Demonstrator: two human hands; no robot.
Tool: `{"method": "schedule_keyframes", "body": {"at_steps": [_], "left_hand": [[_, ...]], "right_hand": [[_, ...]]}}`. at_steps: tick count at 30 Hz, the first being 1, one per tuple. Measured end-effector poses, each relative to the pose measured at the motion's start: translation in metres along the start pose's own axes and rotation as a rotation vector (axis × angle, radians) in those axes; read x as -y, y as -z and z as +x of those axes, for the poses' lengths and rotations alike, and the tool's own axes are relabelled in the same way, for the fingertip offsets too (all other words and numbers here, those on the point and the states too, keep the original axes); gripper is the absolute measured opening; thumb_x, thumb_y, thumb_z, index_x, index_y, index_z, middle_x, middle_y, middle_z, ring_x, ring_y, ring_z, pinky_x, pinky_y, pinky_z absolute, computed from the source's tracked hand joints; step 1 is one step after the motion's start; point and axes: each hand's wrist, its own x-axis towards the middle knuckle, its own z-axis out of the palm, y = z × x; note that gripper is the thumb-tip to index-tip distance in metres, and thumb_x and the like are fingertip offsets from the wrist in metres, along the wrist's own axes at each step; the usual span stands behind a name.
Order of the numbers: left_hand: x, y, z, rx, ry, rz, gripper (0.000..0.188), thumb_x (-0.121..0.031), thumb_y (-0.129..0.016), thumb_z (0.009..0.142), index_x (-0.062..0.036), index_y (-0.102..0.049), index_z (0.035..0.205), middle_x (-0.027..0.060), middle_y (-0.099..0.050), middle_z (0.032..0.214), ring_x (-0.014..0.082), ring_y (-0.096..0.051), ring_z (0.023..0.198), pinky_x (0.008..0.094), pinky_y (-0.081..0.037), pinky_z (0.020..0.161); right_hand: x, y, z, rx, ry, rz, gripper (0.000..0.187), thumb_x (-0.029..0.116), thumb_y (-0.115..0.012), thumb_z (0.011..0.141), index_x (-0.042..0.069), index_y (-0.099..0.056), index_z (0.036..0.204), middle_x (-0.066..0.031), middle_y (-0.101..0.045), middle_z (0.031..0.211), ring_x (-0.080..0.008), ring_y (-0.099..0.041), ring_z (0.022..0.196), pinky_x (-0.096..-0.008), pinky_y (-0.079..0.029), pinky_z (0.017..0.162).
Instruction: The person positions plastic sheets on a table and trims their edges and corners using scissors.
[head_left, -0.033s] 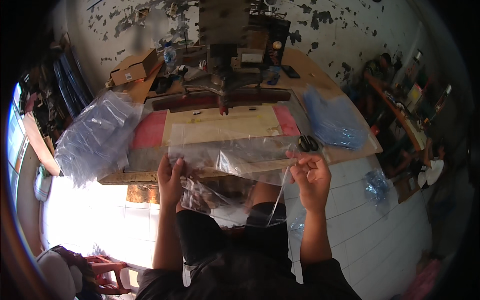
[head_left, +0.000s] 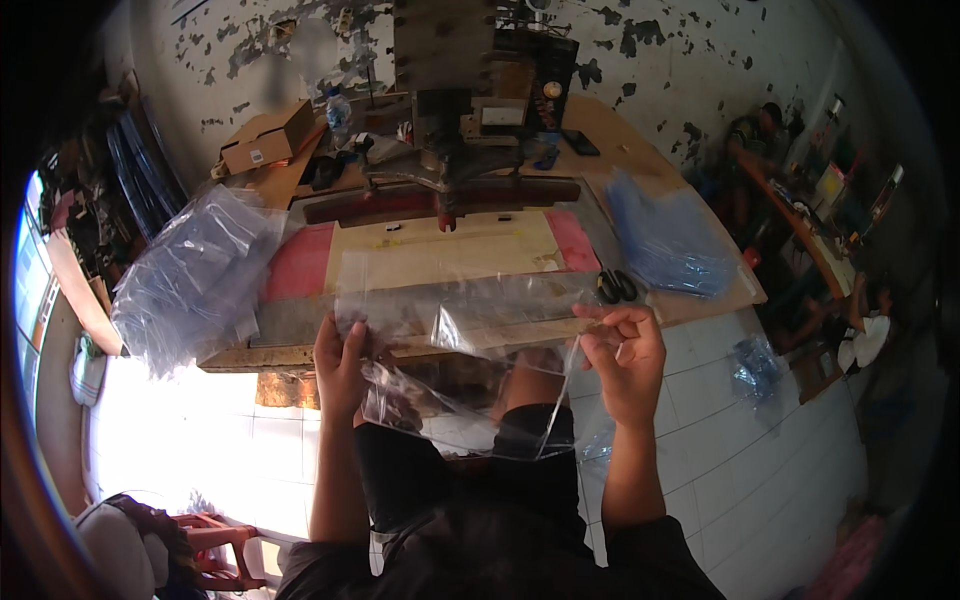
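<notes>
A clear plastic sheet is stretched between my two hands, in front of the table's near edge and over my lap. Its lower part hangs in a loose fold with glossy creases. My left hand grips the left side, thumb on top. At the right side, my right hand pinches the edge between thumb and fingers, the other fingers curled. Beyond the sheet lies a press bed with a cream board between pink-red strips. Black-handled scissors rest near my right hand.
Clear plastic sheets pile at the table's left, bluish ones at its right. A metal press arm overhangs the board. Behind stand a cardboard box, a water bottle and a phone. Another person sits far right.
</notes>
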Motion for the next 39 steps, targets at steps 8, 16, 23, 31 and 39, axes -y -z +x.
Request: {"method": "schedule_keyframes", "body": {"at_steps": [8,16,23,31,39], "left_hand": [[-0.031,0.024,-0.023,-0.016,-0.036,0.149,0.032,-0.022,-0.06,0.106,-0.0008,-0.056,0.13,0.0052,-0.066,0.094,0.0157,-0.069,0.072,0.0318,-0.06,0.06],[-0.013,0.051,-0.031,-0.082,-0.034,0.096,0.037,-0.018,-0.06,0.104,0.0005,-0.057,0.136,0.0051,-0.068,0.102,0.0114,-0.066,0.081,0.0269,-0.055,0.071],[-0.017,0.043,-0.025,-0.046,0.037,0.019,0.038,-0.019,-0.063,0.103,0.0008,-0.058,0.135,0.0027,-0.068,0.102,0.0069,-0.061,0.084,0.0219,-0.049,0.073],[0.006,0.056,-0.009,-0.037,0.041,0.067,0.033,-0.016,-0.062,0.103,0.0008,-0.06,0.13,0.002,-0.068,0.097,0.0057,-0.06,0.078,0.0212,-0.048,0.069],[-0.007,0.045,0.014,-0.019,0.065,0.153,0.03,-0.017,-0.064,0.102,0.0016,-0.06,0.126,0.0036,-0.07,0.096,0.009,-0.065,0.077,0.024,-0.052,0.07]], "right_hand": [[0.009,0.007,0.0,0.191,0.038,-0.106,0.044,-0.007,-0.07,0.092,-0.004,-0.061,0.135,-0.0157,-0.071,0.118,-0.012,-0.072,0.095,-0.023,-0.059,0.071],[0.011,-0.005,0.001,0.251,-0.058,-0.072,0.053,-0.004,-0.074,0.088,-0.006,-0.059,0.138,-0.0131,-0.069,0.114,-0.0099,-0.072,0.091,-0.0203,-0.057,0.071],[0.006,-0.006,-0.001,0.274,-0.091,-0.108,0.061,-0.003,-0.076,0.087,-0.006,-0.056,0.144,-0.0131,-0.069,0.114,-0.0091,-0.071,0.092,-0.0192,-0.056,0.071],[-0.002,-0.009,-0.001,0.2,-0.142,-0.044,0.064,-0.003,-0.078,0.086,-0.005,-0.055,0.145,-0.0126,-0.069,0.113,-0.0106,-0.071,0.094,-0.0197,-0.056,0.071],[-0.02,-0.006,0.005,0.232,-0.216,-0.04,0.062,-0.005,-0.077,0.087,-0.007,-0.054,0.145,-0.0112,-0.066,0.112,-0.014,-0.072,0.096,-0.024,-0.061,0.073]]}}
